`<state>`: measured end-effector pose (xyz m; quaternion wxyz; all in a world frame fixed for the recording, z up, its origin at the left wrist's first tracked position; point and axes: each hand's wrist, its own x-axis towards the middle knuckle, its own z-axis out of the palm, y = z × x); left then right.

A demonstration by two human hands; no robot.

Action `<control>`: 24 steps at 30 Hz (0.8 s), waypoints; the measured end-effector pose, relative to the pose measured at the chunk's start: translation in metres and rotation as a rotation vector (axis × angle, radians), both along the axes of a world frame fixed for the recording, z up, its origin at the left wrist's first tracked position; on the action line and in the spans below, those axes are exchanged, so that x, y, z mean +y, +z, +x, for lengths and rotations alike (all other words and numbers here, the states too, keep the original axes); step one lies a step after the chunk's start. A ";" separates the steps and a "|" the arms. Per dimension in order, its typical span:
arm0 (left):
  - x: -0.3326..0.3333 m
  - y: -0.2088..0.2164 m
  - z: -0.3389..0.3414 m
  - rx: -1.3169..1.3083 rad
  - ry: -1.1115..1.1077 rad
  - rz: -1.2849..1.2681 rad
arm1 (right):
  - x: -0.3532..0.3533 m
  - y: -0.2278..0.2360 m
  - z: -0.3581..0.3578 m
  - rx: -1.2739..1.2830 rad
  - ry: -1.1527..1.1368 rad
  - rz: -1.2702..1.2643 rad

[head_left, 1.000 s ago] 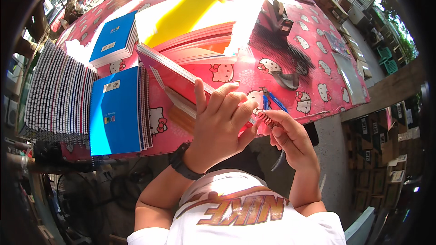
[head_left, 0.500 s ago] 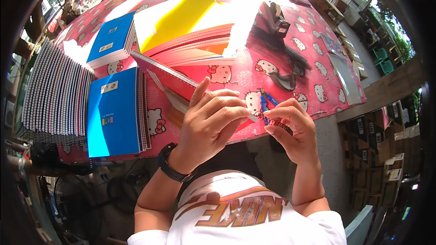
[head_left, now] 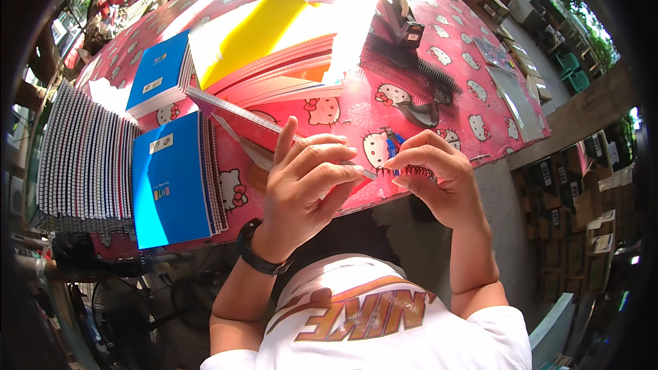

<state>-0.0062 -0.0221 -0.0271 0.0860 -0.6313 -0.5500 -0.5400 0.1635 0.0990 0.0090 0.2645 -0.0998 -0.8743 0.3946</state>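
Note:
My left hand [head_left: 301, 188], with a dark watch on its wrist, grips a thin notebook [head_left: 240, 111] held nearly edge-on above the table. Its row of punched holes runs along the upper edge toward my right hand. Pinched between the thumb and fingers of my right hand [head_left: 442, 177] is a dark spiral binding coil [head_left: 418, 172]. The coil's front end sits close by the notebook's near corner; whether it has entered a hole I cannot tell. Just beyond my right fingertips lie blue-handled pliers [head_left: 392, 140] on the table.
Blue notebooks [head_left: 175, 185] are stacked at left, beside a tall pile of coil-bound notebooks [head_left: 82, 157]. Farther back are another blue stack [head_left: 161, 68] and fanned sheets under a yellow cover [head_left: 257, 34]. Loose black coils [head_left: 411, 72] and a tape dispenser [head_left: 399, 24] occupy the right side.
The notebook has turned more edge-on, so less of its red cover shows. My right hand has come slightly up and the coil's end is nearer the notebook's corner.

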 end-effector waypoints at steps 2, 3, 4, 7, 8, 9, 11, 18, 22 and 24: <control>0.001 -0.001 0.001 0.003 0.002 0.003 | 0.000 -0.009 -0.003 0.096 -0.020 -0.070; 0.002 -0.002 0.000 0.010 0.005 0.009 | 0.001 -0.008 -0.002 0.098 -0.022 -0.074; 0.002 -0.002 0.000 0.016 0.008 0.014 | 0.002 -0.005 -0.001 0.067 0.017 -0.043; 0.003 -0.003 0.001 0.013 0.033 0.010 | 0.002 -0.003 0.002 0.009 0.075 -0.033; 0.003 -0.003 0.002 0.013 0.029 0.006 | 0.002 -0.003 0.003 -0.017 0.095 -0.050; 0.004 -0.003 0.003 0.010 0.045 0.007 | 0.003 -0.003 0.004 -0.017 0.091 -0.053; 0.005 -0.002 0.004 0.013 0.059 0.008 | 0.004 -0.001 0.005 -0.141 0.132 0.050; 0.002 0.010 0.000 0.118 0.053 -0.089 | -0.013 0.008 -0.002 0.002 -0.057 0.299; -0.004 0.024 -0.015 0.253 -0.110 -0.225 | -0.021 0.000 -0.001 -0.099 -0.046 -0.038; -0.005 0.028 -0.018 0.235 -0.211 -0.271 | -0.022 0.009 -0.001 -0.161 0.034 -0.370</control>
